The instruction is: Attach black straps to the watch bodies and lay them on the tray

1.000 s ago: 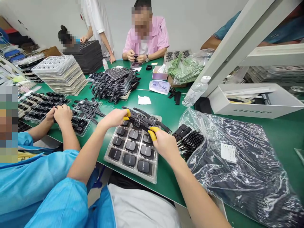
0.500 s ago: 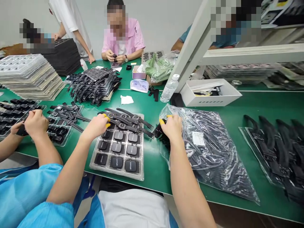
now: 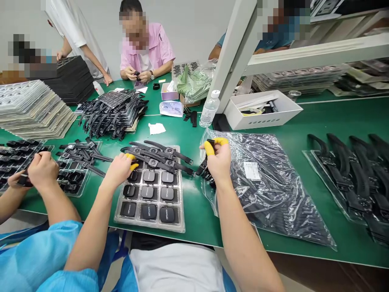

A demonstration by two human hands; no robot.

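A clear plastic tray (image 3: 180, 202) in front of me holds rows of square dark watch faces, some showing white lettering. Black watches with straps (image 3: 158, 156) lie across its far rows. My left hand (image 3: 119, 170), with yellow finger covers, is at the tray's far left corner beside these watches. Its thumb and forefinger are apart with nothing visible between them. At the mouth of a clear plastic bag (image 3: 251, 171) full of black straps, my right hand (image 3: 219, 156) is closed, pinching a black strap (image 3: 209, 142) between yellow-covered fingers. More black straps show below that hand, partly hidden.
To my left, a co-worker's hands (image 3: 42, 168) hold a dark item by trays of watches (image 3: 74, 178). A water bottle (image 3: 210, 108) and a white box (image 3: 264, 108) stand behind the bag. Watches in a tray (image 3: 349, 178) lie at right. A person in pink sits opposite.
My right hand has turned and lifted slightly at the bag's mouth, a black strap now showing between its fingers. My left hand has drawn back slightly, its thumb parting from the forefinger. The view shifted.
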